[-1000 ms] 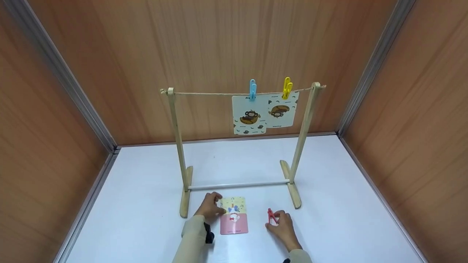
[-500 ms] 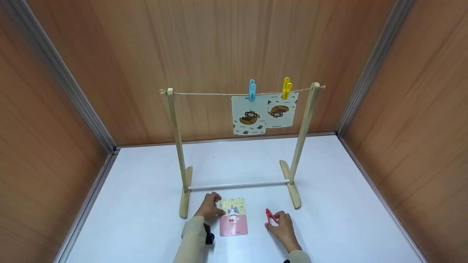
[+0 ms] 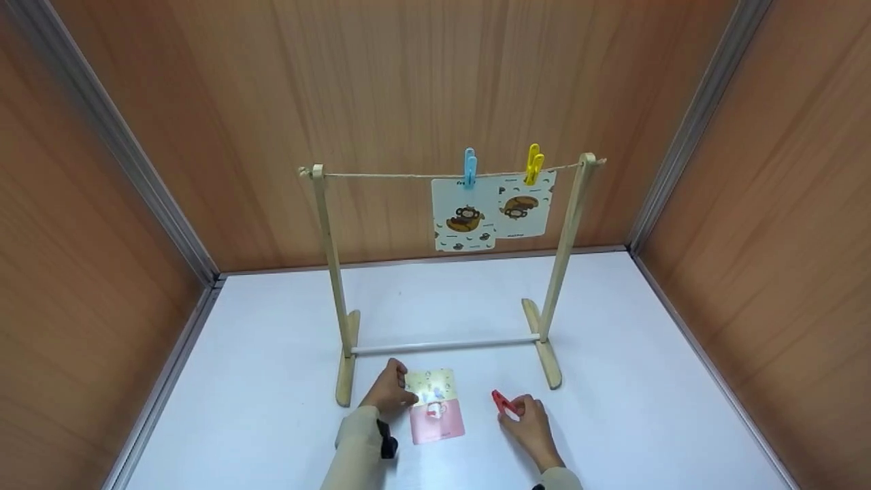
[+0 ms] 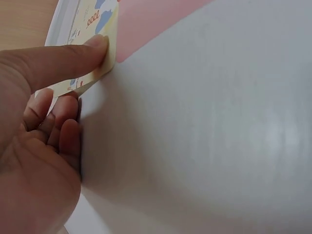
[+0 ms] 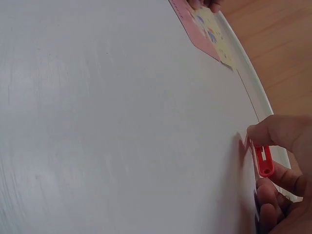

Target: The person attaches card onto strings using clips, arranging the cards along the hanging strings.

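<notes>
My left hand [image 3: 389, 393] pinches the left edge of a yellow-and-pink picture card [image 3: 437, 420] low over the white table. In the left wrist view the thumb lies on top of the card [image 4: 100, 19] and the other fingers curl beneath its edge. To the right, my right hand [image 3: 529, 425] holds a red clothespin [image 3: 502, 401] between thumb and fingers. The right wrist view shows part of the red clothespin [image 5: 264, 163] between the thumb and a finger, close above the table.
Behind the hands stands a wooden rack [image 3: 333, 272] with a string [image 3: 388, 175] across its top. A blue clothespin [image 3: 469, 168] and a yellow clothespin [image 3: 534, 165] hold two monkey cards [image 3: 464, 231] on it. A white bar [image 3: 446, 346] joins the rack's feet. Wooden walls surround the white table [image 3: 272, 381].
The card's near end has turned slightly to the right and toward me, and its surface now catches more light. The red clothespin has tilted further to the left in my right hand.
</notes>
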Motion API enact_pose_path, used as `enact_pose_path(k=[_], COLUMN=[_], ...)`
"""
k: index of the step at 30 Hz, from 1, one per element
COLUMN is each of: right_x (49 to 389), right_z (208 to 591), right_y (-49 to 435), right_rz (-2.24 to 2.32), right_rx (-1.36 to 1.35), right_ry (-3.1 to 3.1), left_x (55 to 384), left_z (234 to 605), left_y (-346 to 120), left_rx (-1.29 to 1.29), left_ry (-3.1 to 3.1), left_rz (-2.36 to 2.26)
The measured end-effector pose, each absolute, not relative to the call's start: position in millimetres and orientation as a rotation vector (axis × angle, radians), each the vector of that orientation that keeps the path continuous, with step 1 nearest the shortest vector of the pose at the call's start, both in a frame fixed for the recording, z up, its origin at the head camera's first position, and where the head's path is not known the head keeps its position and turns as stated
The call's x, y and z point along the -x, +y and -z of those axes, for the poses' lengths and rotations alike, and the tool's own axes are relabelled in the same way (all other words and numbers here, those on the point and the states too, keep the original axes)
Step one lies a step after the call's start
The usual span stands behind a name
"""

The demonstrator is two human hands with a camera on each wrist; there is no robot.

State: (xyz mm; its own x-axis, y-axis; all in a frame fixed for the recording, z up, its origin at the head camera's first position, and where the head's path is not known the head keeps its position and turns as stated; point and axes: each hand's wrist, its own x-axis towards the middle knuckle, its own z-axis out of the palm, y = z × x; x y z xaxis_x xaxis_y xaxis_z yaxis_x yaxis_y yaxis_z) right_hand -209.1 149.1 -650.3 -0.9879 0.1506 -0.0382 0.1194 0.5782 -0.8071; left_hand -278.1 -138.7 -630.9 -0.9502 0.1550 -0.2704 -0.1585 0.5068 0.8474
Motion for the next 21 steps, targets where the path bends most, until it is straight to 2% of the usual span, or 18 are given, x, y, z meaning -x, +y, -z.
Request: enact_pose_path(k=[21], right_x=[210.9], right_z=[649.2], right_y=[153.2], right_rz=[-1.778], right_rx=[0.468], right_ry=[-2.688], left_x=[275.1], left_z=[640.3], left_y=[-140.8], left_rx=[0.043], left_ry=[2.377], left_rz=[-1.647])
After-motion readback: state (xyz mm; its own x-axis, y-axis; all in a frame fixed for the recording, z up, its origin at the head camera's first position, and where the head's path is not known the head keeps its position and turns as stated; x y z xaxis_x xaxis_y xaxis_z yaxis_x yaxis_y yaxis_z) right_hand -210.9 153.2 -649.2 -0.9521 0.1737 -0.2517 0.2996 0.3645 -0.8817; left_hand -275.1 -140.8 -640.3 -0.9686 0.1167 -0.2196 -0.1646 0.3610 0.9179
